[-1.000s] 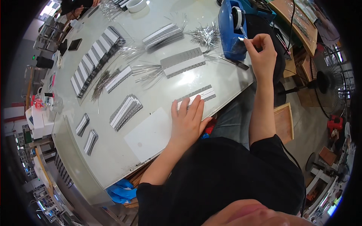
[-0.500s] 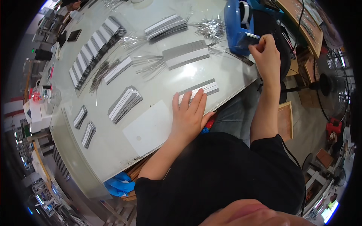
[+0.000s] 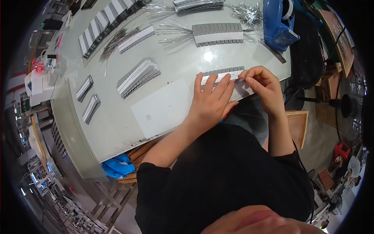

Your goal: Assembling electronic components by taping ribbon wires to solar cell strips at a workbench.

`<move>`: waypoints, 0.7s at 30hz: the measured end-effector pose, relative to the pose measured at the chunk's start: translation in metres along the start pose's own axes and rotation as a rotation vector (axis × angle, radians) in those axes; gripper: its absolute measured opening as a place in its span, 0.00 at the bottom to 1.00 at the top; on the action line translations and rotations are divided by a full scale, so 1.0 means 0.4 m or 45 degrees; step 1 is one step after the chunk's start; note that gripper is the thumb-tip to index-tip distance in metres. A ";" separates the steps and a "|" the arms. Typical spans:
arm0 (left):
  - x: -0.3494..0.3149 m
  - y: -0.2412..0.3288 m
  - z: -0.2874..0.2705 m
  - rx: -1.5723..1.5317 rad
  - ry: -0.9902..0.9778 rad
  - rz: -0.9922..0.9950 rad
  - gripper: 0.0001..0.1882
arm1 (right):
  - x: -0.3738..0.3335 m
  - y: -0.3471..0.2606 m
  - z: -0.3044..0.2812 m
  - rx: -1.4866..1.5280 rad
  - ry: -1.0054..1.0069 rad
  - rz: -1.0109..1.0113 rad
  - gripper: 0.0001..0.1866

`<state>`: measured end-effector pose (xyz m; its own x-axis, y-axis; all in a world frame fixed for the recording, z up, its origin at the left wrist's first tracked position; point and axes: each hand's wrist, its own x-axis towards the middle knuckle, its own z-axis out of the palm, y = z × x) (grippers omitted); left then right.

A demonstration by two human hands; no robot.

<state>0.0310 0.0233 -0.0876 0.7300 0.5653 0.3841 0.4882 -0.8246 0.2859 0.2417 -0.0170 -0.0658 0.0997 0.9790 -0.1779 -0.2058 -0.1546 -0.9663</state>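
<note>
A flat grey-and-white segmented strip (image 3: pixel 223 72) lies near the table's front edge. My left hand (image 3: pixel 212 100) rests palm down over it, with fingers stretched and spread, pressing on its white middle band. At the strip's right end, my right hand (image 3: pixel 267 89) has thumb and forefinger pinched together, close against the white band. Whatever sits between those fingertips is too small to make out. A blue tape dispenser (image 3: pixel 276 29) stands beyond my right hand. Farther back lies a wider grey-and-white bundle (image 3: pixel 218 38) with thin silvery strands fanning from both ends.
A white sheet (image 3: pixel 161 111) lies left of my left hand. Beyond it are a fanned stack of strips (image 3: pixel 137 78) and two small stacks at far left. A thin dark metal bar (image 3: pixel 273 52) lies by the dispenser. Silvery strands (image 3: pixel 246 15) are heaped at the back.
My right hand has come from the tape dispenser down to the strip's right end, its fingers still pinched. My left hand stays on the strip. The view has shifted.
</note>
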 end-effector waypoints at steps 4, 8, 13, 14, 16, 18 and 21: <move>0.000 -0.001 0.000 -0.020 -0.003 -0.004 0.28 | 0.017 0.022 0.003 -0.844 0.144 -0.489 0.05; -0.003 -0.001 0.002 -0.027 0.011 0.008 0.29 | 0.049 0.057 0.005 -1.059 0.243 -0.574 0.05; 0.004 -0.001 0.001 -0.005 0.002 0.001 0.28 | 0.062 0.079 0.019 -1.163 0.324 -0.598 0.06; 0.006 0.000 0.000 -0.006 0.000 0.001 0.28 | 0.064 0.081 0.023 -1.206 0.341 -0.595 0.06; 0.008 0.002 -0.002 0.016 0.008 0.011 0.30 | 0.065 0.080 0.031 -1.210 0.362 -0.614 0.05; 0.008 0.002 -0.002 0.022 -0.003 0.010 0.31 | 0.066 0.082 0.036 -1.214 0.382 -0.635 0.05; 0.008 0.003 0.000 0.019 -0.012 0.005 0.30 | 0.068 0.083 0.039 -1.338 0.424 -0.675 0.08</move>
<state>0.0338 0.0242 -0.0862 0.7362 0.5620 0.3770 0.4926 -0.8270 0.2709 0.2223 0.0064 -0.0999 0.2083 0.8953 0.3938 0.8072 0.0700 -0.5861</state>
